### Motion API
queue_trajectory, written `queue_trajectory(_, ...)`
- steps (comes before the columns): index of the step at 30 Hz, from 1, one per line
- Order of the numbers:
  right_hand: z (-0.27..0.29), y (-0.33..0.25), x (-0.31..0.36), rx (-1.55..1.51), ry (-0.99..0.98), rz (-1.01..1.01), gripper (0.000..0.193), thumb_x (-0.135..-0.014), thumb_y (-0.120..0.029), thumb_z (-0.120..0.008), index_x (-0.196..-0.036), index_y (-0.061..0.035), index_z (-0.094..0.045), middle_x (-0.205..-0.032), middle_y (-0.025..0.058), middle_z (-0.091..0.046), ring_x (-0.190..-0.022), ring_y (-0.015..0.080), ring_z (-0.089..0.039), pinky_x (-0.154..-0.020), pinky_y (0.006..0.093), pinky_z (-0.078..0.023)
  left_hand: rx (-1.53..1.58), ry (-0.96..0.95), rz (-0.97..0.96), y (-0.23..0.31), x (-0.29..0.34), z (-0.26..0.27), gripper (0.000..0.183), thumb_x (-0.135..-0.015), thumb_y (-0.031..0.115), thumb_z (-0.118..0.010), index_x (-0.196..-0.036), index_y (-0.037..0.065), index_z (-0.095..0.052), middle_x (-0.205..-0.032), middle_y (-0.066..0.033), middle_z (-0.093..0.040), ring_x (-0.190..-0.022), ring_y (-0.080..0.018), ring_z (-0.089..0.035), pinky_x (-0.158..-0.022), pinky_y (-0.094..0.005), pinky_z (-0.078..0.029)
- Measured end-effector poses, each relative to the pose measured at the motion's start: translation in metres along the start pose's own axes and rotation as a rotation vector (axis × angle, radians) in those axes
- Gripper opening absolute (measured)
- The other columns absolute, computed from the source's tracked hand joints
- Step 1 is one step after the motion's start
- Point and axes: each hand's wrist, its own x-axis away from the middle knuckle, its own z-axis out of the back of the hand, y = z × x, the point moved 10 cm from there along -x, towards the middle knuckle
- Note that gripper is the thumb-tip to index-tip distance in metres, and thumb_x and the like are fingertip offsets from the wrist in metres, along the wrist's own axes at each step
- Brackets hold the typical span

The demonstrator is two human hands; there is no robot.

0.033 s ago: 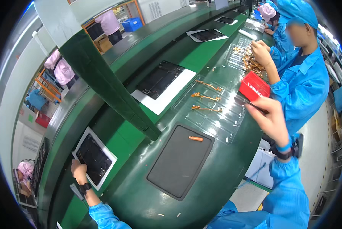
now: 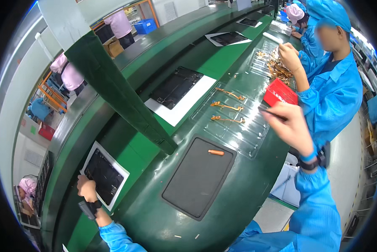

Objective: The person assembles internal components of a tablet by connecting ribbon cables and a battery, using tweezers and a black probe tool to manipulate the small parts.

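My left hand (image 2: 86, 188) is closed at the near left edge of a black tablet housing (image 2: 103, 174), which lies on a white sheet (image 2: 120, 170) on the green belt. Its fingertips are partly hidden there. Raised over the near right end of a clear plastic tray, my right hand (image 2: 288, 124) pinches a slim dark tool, probably tweezers (image 2: 274, 112), blurred by motion. The clear tray (image 2: 234, 136) holds three orange flex cables (image 2: 227, 106). Nearer to me lies a dark grey mat (image 2: 194, 180) with a small orange piece (image 2: 215, 152) on it.
A red bin (image 2: 280, 93) stands beyond my right hand. At the right sits a co-worker in blue (image 2: 335, 96), hands over a heap of flex cables (image 2: 279, 69). A green-wrapped post (image 2: 117, 92) slants across the belt. Another housing (image 2: 178, 87) lies farther along.
My right hand has moved slightly left and away from me with the dark tool. My left hand and the near tablet housing have shifted a little to the left.
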Motion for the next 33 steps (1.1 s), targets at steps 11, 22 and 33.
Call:
queue_trajectory(11, -0.165, 0.039, -0.042, 0.292, -0.235, 0.093, 0.028, -0.075, -0.016, -0.063, -0.092, -0.0049, -0.081, -0.086, 0.0245, -0.072, -0.078, 0.0407, -0.071, -0.075, 0.0473, -0.06, 0.936, -0.054, -0.795, 0.347, 0.112, 0.023, 0.058, -0.091, 0.059, -0.067, -0.094, 0.002, -0.077, -0.093, -0.025, -0.075, -0.094, -0.0447, -0.072, -0.083, -0.0499, -0.057)
queue_trajectory(22, -0.115, 0.015, -0.036, 0.085, -0.023, 0.013, 0.02, -0.082, -0.015, -0.075, -0.099, -0.0043, -0.076, -0.095, 0.0165, -0.063, -0.088, 0.0363, -0.067, -0.08, 0.0439, -0.055, 0.733, -0.25, -0.68, 0.411, 0.092, -0.041, 0.043, -0.085, 0.036, -0.073, -0.084, -0.006, -0.071, -0.079, -0.0221, -0.071, -0.083, -0.0321, -0.073, -0.076, -0.0482, -0.052)
queue_trajectory(33, -0.044, -0.016, -0.01, -0.252, 0.318, -0.024, 0.011, -0.083, -0.002, -0.074, -0.092, 0.0012, -0.069, -0.084, 0.0117, -0.072, -0.073, 0.0192, -0.07, -0.066, 0.0329, -0.055, 1.715, -0.117, -0.109, 0.213, 0.056, -0.016, 0.035, -0.086, 0.001, -0.069, -0.119, 0.001, -0.057, -0.097, -0.0071, -0.062, -0.082, -0.0133, -0.058, -0.072, -0.0267, -0.046)
